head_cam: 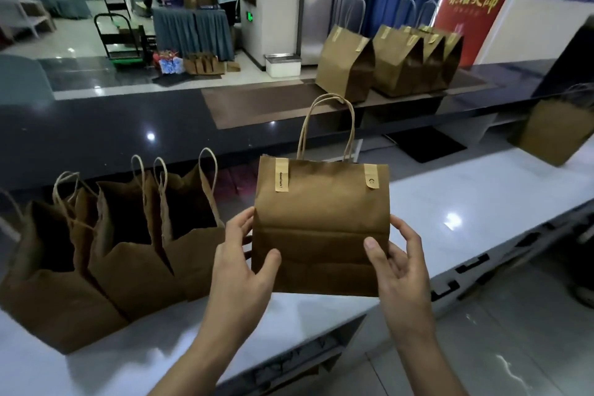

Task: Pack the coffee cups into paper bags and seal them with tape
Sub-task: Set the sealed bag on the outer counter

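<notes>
Sealed paper bag (321,228) was held upright between both hands, just above the near edge of the white counter (466,202), in front of the person. Its folded-over top was closed by two tape strips, a left strip (281,175) printed "Good luck!" and a right strip (372,176). Twisted paper handles (328,125) stood up behind the fold.

Left hand (239,257) grasped the bag's left edge, thumb on the front panel, fingers wrapped behind. Right hand (397,254) grasped the right edge the same way, thumb pressed on the front. Neither hand was released.

Handling, as a judgement: kraft paper looked thin and creasable, stiff only along folds, so squeezing the sides would dent it. Contents were hidden; if cups were inside, weight sat low and the bag should stay upright. Safest holds seemed the lower side edges, as here, or the handles. The tape looked lightly stuck, so pulling on the flap might pop it.

To the left, three open bags (128,235) stood in a row on the counter, touching each other, mouths gaping and dark inside. Another bag (553,135) stood at far right, blurred.

Beyond ran a dark glossy ledge (128,125), with a cluster of sealed bags (401,64) on its far right part. Behind were a red banner (475,0), a steel fridge (334,3), blue curtains, a shiny tiled floor, and people at a draped table far back.
</notes>
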The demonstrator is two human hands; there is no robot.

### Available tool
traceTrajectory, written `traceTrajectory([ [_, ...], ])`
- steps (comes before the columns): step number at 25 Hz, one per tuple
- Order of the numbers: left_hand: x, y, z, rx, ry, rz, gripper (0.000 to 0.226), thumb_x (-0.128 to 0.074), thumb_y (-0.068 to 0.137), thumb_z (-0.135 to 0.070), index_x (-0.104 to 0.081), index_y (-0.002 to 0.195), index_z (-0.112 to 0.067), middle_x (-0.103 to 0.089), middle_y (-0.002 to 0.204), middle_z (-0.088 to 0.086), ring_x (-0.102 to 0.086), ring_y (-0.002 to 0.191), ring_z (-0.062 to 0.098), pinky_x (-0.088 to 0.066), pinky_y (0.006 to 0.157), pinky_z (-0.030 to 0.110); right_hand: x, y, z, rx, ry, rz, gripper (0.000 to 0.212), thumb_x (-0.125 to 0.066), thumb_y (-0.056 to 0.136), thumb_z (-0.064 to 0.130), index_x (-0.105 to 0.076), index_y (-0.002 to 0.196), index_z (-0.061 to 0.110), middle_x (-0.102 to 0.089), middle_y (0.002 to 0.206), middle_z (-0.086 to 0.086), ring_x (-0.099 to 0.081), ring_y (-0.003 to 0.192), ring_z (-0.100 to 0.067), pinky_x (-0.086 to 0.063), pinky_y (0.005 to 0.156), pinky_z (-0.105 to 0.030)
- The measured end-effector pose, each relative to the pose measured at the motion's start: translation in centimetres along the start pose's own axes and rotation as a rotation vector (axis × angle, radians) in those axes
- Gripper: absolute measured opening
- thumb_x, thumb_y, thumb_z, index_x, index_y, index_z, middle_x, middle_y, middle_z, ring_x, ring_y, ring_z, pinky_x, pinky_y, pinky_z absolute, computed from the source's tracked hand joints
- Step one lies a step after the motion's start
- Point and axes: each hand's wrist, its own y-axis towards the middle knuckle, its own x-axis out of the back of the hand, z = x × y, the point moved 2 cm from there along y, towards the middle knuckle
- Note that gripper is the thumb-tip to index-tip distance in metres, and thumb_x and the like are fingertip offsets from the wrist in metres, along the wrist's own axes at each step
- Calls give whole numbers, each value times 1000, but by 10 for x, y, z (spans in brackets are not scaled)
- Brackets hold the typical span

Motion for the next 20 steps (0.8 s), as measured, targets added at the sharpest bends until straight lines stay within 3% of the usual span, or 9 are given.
traceTrajectory([
  [5,-18,59,-16,-15,-5,9,59,-66,93,-23,-36,135,-52,-46,125,-35,-48,123,9,-48,103,44,-6,50,5,41,72,-35,44,-67,90,35,-51,130,44,-74,111,5,-71,99,-2,-56,71,-14],
  [8,-34,98,-30,-42,-1,-25,57,-66,94,-19,-38,137,-42,-48,126,-27,-49,118,3,-48,105,43,-7,95,10,61,107,-12,41,-66,93,31,-51,129,44,-74,111,7,-70,99,-1,-55,70,-13],
  [12,-56,152,-44,-71,19,-89,54,-66,93,-17,-43,138,-38,-50,126,-19,-54,115,6,-55,93,30,-9,160,19,119,126,1,42,-68,83,41,-54,122,47,-68,116,20,-67,107,-2,-57,82,-24],
  [15,-74,194,-58,-85,41,-129,50,-64,94,-15,-46,137,-34,-45,130,-10,-55,112,7,-53,81,16,-8,209,29,159,158,23,45,-68,81,40,-54,124,43,-65,118,19,-64,107,3,-57,78,-18],
  [17,-88,223,-65,-95,37,-157,49,-63,94,-13,-48,136,-34,-46,129,-9,-55,111,5,-52,87,19,-7,241,33,176,189,41,47,-68,81,37,-54,126,37,-66,118,12,-65,106,2,-56,79,-18],
  [20,-104,261,-73,-101,27,-177,47,-63,94,-12,-49,133,-36,-49,126,-11,-54,110,3,-52,90,24,-9,279,34,181,222,50,50,-70,79,37,-55,126,35,-67,117,10,-67,109,-6,-55,90,-29],
])
